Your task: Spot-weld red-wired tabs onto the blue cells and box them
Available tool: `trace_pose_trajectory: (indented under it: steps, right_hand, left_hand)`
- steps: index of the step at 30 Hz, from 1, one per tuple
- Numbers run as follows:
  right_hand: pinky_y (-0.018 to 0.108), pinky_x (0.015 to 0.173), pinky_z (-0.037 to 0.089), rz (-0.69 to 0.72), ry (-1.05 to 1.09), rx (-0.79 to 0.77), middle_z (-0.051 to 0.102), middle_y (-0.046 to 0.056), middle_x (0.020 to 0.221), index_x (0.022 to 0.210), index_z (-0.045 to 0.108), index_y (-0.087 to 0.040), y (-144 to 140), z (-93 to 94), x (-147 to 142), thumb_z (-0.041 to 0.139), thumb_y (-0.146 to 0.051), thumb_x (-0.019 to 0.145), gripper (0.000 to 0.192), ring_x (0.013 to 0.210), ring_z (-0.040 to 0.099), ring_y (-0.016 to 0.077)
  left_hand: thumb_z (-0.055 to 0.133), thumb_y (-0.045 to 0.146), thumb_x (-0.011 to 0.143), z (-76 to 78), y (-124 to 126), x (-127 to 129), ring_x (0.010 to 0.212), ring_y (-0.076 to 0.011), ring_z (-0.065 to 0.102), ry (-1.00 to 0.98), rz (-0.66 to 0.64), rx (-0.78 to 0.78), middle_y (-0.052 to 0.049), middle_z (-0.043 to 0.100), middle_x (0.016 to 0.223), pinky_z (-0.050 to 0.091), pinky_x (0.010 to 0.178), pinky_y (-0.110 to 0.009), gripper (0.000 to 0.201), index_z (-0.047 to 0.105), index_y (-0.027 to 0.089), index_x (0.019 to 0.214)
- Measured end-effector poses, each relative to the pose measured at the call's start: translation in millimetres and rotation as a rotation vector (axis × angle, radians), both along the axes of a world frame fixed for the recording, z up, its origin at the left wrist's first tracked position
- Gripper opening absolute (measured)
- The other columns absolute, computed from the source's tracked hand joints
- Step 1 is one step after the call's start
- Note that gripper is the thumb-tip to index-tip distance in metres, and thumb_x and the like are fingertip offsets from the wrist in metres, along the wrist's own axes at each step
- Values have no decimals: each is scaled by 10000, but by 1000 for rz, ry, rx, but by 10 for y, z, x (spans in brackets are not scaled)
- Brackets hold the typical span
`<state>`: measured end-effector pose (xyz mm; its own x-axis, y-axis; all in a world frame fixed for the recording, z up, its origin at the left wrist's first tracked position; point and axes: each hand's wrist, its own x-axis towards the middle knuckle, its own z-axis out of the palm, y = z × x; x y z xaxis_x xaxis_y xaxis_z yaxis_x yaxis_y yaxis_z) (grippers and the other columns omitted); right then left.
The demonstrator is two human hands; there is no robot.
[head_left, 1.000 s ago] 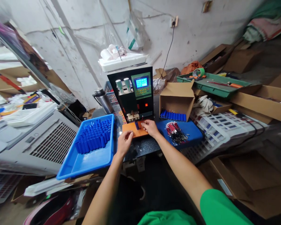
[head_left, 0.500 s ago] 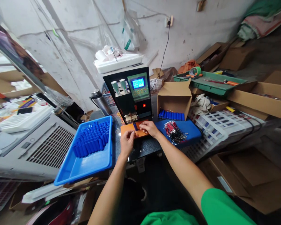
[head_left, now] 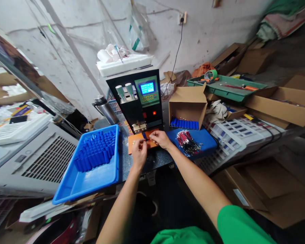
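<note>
A blue cylindrical battery cell (head_left: 144, 136) is at the front of a black spot welder (head_left: 152, 118), just below its electrode pins (head_left: 139, 126). Under it lies an orange board (head_left: 152, 144). My left hand (head_left: 139, 154) is over the board's near left part, its thumb and fingers pinched close to the cell's near end. From the right, my right hand (head_left: 160, 139) reaches in with its fingertips pinched beside the cell. What either pinch holds is too small to make out. The welder's screen (head_left: 147, 87) is lit.
To the left, a blue tray (head_left: 91, 183) holds many upright blue cells. On the right, a bundle of red and black wires (head_left: 187, 142) lies on a blue surface (head_left: 208, 142), before an open cardboard box (head_left: 188, 110) with a row of cells. A steel flask (head_left: 105, 110) stands behind the tray.
The view has shifted slightly, so the scene sits a little further left. My left hand has moved a little closer to the cell; my right hand stays pinched beside it.
</note>
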<state>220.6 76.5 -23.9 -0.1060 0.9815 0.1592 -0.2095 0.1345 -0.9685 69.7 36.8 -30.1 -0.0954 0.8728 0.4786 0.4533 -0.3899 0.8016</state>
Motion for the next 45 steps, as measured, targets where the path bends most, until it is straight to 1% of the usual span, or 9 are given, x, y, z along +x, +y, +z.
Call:
trace_pose_trajectory:
  steps: [4, 9, 14, 18, 20, 25, 31, 38, 45]
  right_hand:
    - [191, 407, 296, -44, 64, -50, 541, -41, 530, 694, 609, -170, 21, -9, 18, 729, -527, 660, 378, 429, 408, 63]
    - [191, 398, 295, -63, 71, -64, 542, -39, 523, 672, 611, -168, 12, 6, 26, 741, -543, 664, 397, 422, 405, 62]
    - [209, 412, 317, -67, 58, -61, 547, -32, 519, 665, 618, -174, 2, 31, 17, 742, -524, 663, 372, 439, 431, 82]
    - [209, 421, 327, -72, 61, -50, 578, -18, 554, 676, 629, -171, 20, 26, 3, 748, -525, 654, 374, 464, 457, 88]
    - [207, 422, 327, -80, 47, -40, 568, -21, 545, 673, 625, -172, 30, 20, -11, 744, -527, 657, 375, 461, 451, 86]
    - [212, 447, 341, -115, -16, -26, 532, -33, 514, 666, 607, -182, 47, 2, -51, 707, -525, 690, 358, 473, 455, 97]
    - [211, 451, 349, -129, -22, -22, 543, -25, 522, 651, 602, -178, 67, -15, -68, 708, -497, 706, 341, 477, 464, 100]
    - [173, 390, 283, -109, 23, -140, 548, -40, 513, 643, 589, -169, 36, 135, -99, 699, -422, 707, 284, 420, 420, 59]
    - [175, 400, 313, -104, 27, -154, 509, -56, 466, 614, 550, -180, 87, 266, -251, 666, -335, 721, 222, 410, 432, 65]
  left_hand:
    - [620, 303, 842, 15, 59, -171, 1170, -273, 568, 272, -102, 92, -123, 611, 1214, 453, 1026, -424, 294, 690, 207, 1110]
    - [628, 266, 816, 26, 182, -228, 1064, -267, 608, 411, -227, 21, -119, 647, 1169, 472, 967, -416, 442, 642, 220, 1255]
    - [633, 250, 805, -3, 140, -193, 914, -224, 632, 300, -239, -18, -80, 674, 1001, 497, 881, -371, 444, 634, 219, 1247]
    - [576, 343, 882, -1, 143, -187, 830, -206, 653, 60, -260, -108, -77, 686, 1003, 522, 785, -341, 369, 619, 203, 1220]
    - [571, 401, 894, 28, 204, -199, 764, -195, 646, -8, -256, -147, -62, 685, 929, 521, 725, -321, 346, 627, 185, 1159]
    - [614, 444, 867, 87, 388, -220, 727, -188, 618, 64, -256, -143, -36, 658, 790, 494, 681, -293, 281, 662, 177, 943]
    - [593, 423, 887, -8, 416, -173, 761, -206, 661, 5, -251, -187, -46, 701, 841, 504, 719, -302, 308, 654, 175, 1060]
    - [580, 338, 911, -36, 411, -178, 731, -180, 633, 212, -89, -178, -37, 700, 831, 466, 705, -266, 284, 656, 190, 1142]
    - [524, 303, 936, -23, 372, -169, 742, -188, 620, 301, -69, -122, -55, 697, 851, 443, 694, -272, 272, 654, 176, 1138]
